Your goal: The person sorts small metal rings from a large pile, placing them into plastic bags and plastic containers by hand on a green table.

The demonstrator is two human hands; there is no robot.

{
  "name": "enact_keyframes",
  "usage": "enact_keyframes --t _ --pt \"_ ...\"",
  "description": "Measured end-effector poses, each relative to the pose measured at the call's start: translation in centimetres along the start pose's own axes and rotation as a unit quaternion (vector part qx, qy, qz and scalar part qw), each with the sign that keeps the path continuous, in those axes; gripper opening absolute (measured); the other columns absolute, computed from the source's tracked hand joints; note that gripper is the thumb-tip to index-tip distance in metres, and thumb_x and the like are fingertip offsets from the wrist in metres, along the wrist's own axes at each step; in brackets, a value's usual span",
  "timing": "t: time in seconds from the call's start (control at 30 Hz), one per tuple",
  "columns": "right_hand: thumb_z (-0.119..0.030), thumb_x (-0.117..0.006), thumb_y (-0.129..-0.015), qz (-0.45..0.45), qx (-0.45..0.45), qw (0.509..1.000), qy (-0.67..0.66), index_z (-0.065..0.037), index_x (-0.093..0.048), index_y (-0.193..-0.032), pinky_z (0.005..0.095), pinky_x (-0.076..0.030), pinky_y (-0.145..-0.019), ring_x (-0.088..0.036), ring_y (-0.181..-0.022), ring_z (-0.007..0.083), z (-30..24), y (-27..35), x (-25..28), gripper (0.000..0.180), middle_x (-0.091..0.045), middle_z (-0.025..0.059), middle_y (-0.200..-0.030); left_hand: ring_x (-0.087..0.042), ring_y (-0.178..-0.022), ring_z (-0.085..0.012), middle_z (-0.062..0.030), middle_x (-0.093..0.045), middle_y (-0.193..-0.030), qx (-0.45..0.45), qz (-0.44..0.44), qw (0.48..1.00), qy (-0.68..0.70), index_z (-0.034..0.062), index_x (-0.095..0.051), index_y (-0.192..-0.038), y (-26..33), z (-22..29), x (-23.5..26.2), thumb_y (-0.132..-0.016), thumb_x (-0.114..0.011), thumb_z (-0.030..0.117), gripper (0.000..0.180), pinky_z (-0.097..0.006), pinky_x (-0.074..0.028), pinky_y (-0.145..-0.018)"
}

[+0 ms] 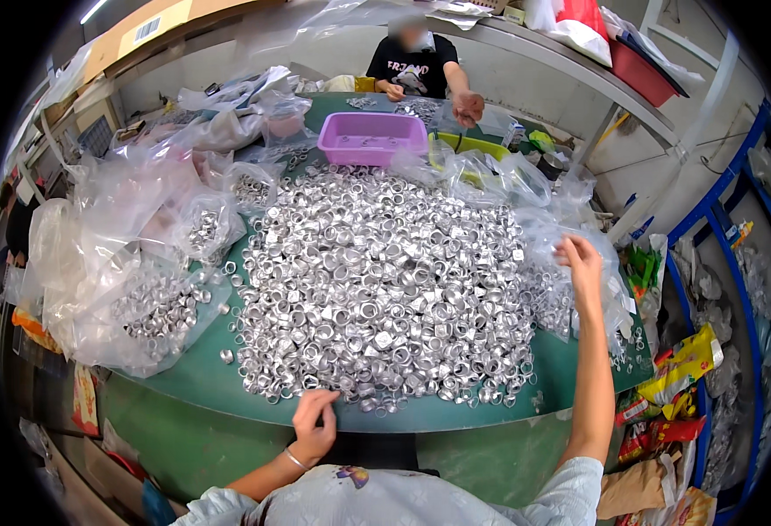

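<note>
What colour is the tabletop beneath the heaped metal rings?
The tabletop is dark green, best seen in the head view.

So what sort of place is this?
Probably a small workshop or sorting room: a great heap of silvery, ring-shaped pieces covers much of the green table, with clear plastic bags holding more.

Purple bin (373, 156) on green counter (214, 377), co-worker (413, 77) in black shirt opposite, blue rack (736, 147) at right, red tub (638, 75) on shelf (534, 51)
</note>
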State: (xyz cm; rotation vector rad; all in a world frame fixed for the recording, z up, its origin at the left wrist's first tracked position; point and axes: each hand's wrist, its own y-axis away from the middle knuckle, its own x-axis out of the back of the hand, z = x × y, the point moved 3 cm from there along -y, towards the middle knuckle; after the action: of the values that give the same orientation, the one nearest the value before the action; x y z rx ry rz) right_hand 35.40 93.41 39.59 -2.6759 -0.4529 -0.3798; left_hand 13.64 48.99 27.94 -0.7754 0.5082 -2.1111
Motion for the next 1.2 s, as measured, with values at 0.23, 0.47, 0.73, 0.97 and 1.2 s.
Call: enact_keyframes --t 0.23,0.47,0.73,0.97,1.2 --pt "-0.022 -0.053 -0.088 -0.121 -0.073 0.973 -0.183 0.002 -0.058 -0.107 0.0333 -0.048 -0.076 -0.061 -0.089 0.0233 -3.3 -7.7 -12.1 0.031 -0.063 0.0149 -0.097 -0.053 -0.078 -0.03 -0.0142 -0.055 -0.085 0.013 0.071 0.991 -0.116 -0.0003 -0.059 -0.09 0.5 -2.2 1.9 -0.071 -0.052 -0.013 0.024 -0.036 -0.042 -0.074" --pt "-0.009 -0.053 -0.08 -0.476 0.148 0.78 0.378 -0.01 -0.065 -0.102 0.0339 -0.047 -0.077 -0.06 -0.086 0.0233 -5.9 -10.9 -21.4 0.026 -0.065 0.0138 -0.095 -0.051 -0.075 -0.0284 -0.0103 -0.054 -0.081 -0.015 0.07 0.985 -0.156 0.0032 -0.062 -0.085 1.6 -3.2 1.7 -0.063 -0.053 -0.012 0.028 -0.037 -0.04 -0.07" --pt "-0.004 -0.05 -0.078 -0.513 0.161 0.728 0.425 -0.014 -0.062 -0.112 0.0335 -0.047 -0.077 -0.061 -0.084 0.024 -4.5 -10.3 -22.1 0.037 -0.065 0.0135 -0.098 -0.05 -0.074 -0.0274 -0.0089 -0.054 -0.08 -0.012 0.064 0.985 -0.163 0.0042 -0.062 -0.083 1.6 -3.3 1.5 -0.061 -0.053 -0.012 0.028 -0.035 -0.039 -0.069" --pt "-0.01 -0.051 -0.08 -0.452 0.003 0.824 0.341 -0.002 -0.064 -0.099 0.0369 -0.048 -0.069 -0.062 -0.069 0.0275 -6.8 -9.6 -19.2 0.025 -0.065 0.016 -0.079 -0.05 -0.073 -0.0274 -0.0092 -0.054 -0.08 -0.012 0.068 0.985 -0.161 0.0038 -0.061 -0.082 1.4 -3.2 1.5 -0.061 -0.054 -0.012 0.027 -0.036 -0.039 -0.069" --pt "-0.015 -0.056 -0.081 -0.424 0.043 0.81 0.404 -0.001 -0.065 -0.093 0.0372 -0.047 -0.072 -0.062 -0.075 0.0284 -5.1 -9.3 -16.0 0.02 -0.065 0.0158 -0.079 -0.05 -0.073 -0.0275 -0.0095 -0.054 -0.079 -0.016 0.061 0.986 -0.153 0.0034 -0.061 -0.081 1.7 -3.5 1.4 -0.062 -0.054 -0.012 0.026 -0.036 -0.039 -0.068"
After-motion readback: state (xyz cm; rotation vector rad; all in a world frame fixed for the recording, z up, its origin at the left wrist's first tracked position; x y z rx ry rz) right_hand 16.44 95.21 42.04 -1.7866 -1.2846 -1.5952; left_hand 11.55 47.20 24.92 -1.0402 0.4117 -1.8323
